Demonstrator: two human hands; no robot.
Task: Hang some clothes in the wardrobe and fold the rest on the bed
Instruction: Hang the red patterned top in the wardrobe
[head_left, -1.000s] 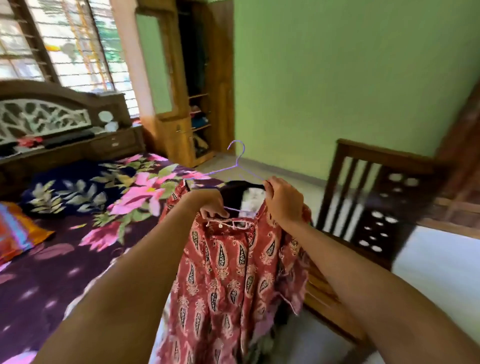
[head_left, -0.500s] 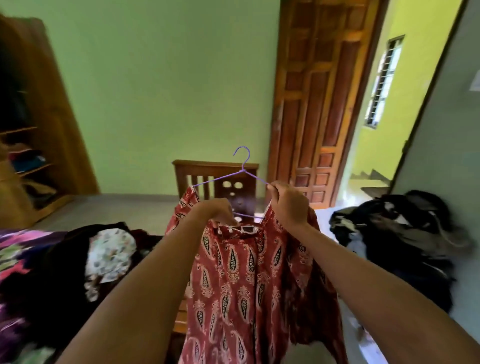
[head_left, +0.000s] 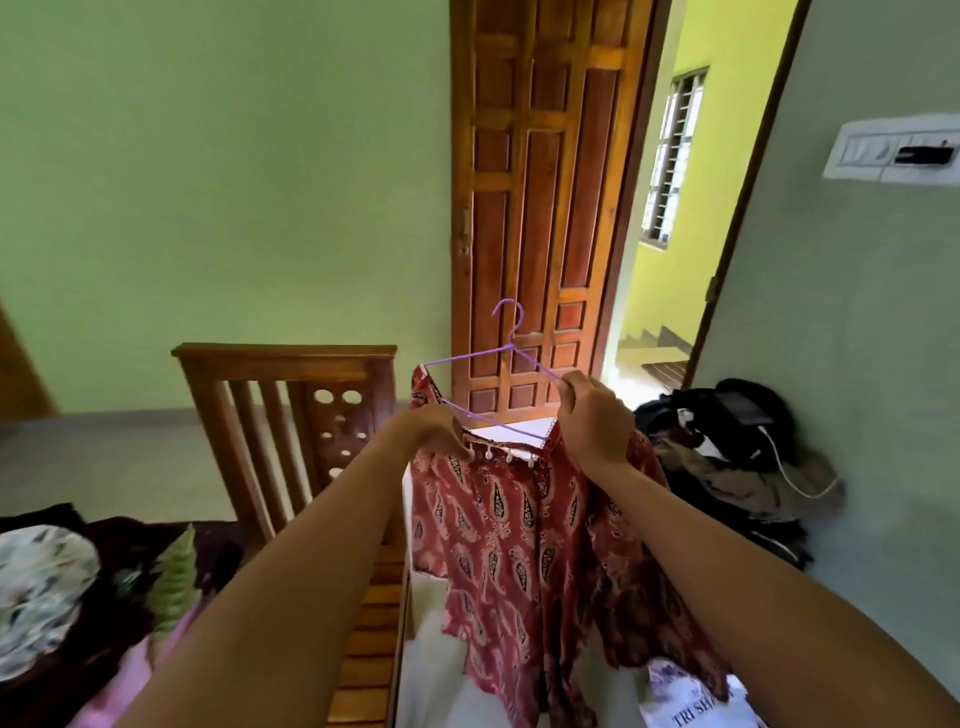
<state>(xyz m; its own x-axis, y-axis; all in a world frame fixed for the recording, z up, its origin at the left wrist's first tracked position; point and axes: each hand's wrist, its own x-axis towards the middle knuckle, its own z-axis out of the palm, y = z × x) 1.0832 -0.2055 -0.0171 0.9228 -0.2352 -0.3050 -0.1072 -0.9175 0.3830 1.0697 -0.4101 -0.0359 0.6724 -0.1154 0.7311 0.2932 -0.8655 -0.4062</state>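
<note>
A red paisley-print garment (head_left: 511, 525) hangs in front of me on a thin purple hanger (head_left: 498, 364), with the left shoulder over the hanger's left end. My left hand (head_left: 434, 434) grips the neckline at the left. My right hand (head_left: 592, 418) pinches the hanger's right arm and holds the garment's right shoulder. At the lower left, dark and floral clothes (head_left: 47, 587) lie on the bed. The wardrobe is out of view.
The bed's wooden footboard (head_left: 291, 415) stands left of the garment. A wooden door (head_left: 540, 208) stands open beyond it, onto a yellow-green hallway. A heap of dark clothes with a phone and white cable (head_left: 727, 457) lies against the right wall. A white printed bag (head_left: 696, 696) lies below.
My view has swung right, from the bed and wardrobe to the door and right wall. Both hands have kept their hold on the garment and hanger, now held slightly higher.
</note>
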